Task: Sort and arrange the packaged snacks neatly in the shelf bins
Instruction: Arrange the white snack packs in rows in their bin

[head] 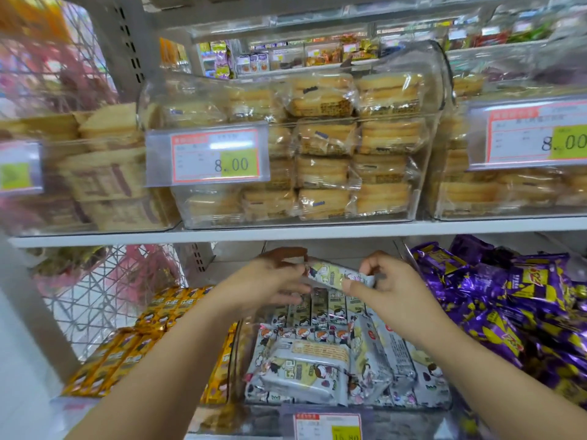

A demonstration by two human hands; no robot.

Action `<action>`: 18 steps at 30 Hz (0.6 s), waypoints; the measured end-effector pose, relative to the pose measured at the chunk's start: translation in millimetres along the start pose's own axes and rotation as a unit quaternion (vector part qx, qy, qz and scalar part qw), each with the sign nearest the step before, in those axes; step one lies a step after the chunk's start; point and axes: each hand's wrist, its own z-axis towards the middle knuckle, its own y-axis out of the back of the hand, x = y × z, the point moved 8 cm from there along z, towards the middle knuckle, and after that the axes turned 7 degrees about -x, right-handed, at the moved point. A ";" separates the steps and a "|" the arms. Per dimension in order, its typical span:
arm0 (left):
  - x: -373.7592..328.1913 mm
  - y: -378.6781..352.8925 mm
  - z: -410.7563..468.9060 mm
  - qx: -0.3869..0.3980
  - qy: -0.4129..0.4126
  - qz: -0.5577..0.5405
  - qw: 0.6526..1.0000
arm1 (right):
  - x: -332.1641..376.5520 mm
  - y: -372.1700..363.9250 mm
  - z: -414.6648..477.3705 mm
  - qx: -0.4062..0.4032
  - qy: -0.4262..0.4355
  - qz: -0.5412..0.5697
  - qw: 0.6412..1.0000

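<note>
On the upper shelf (317, 231) stand three clear bins (197, 90) of stacked pale cake packs (324, 141), each bin with one price tag (219, 157) on its front. Two of the tags read 8.00.

Below, at the far left, gold packs (127, 354) lie in rows; they overlap too much to count. Next comes the left hand (279, 277), thumb above and fingers below, grasping the left end of one snack pack (333, 276). This pack is long and narrow, grey-white with cartoon figures and a yellow patch. It is held crosswise and slightly tilted above the middle bin's grey packs (305, 376), some upright in a back row, others lying loose in front. The right hand (390, 281) pinches its right end between thumb and curled fingers. A fourth tag (327, 427) sits below. At the far right, purple packs (508, 306) are heaped.
</note>
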 end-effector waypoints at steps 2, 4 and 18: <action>-6.6 12.8 -11.7 -0.025 -0.052 -0.031 0.998 | 9.8 -17.6 -0.5 0.030 -0.008 0.016 0.999; -14.5 25.7 -19.5 -0.061 -0.111 -0.042 0.991 | 18.4 -39.9 0.5 0.076 -0.017 0.000 0.997; 9.1 109.4 -31.9 -0.222 -0.199 0.024 0.954 | -5.9 -151.3 71.0 0.181 -0.105 -0.133 0.969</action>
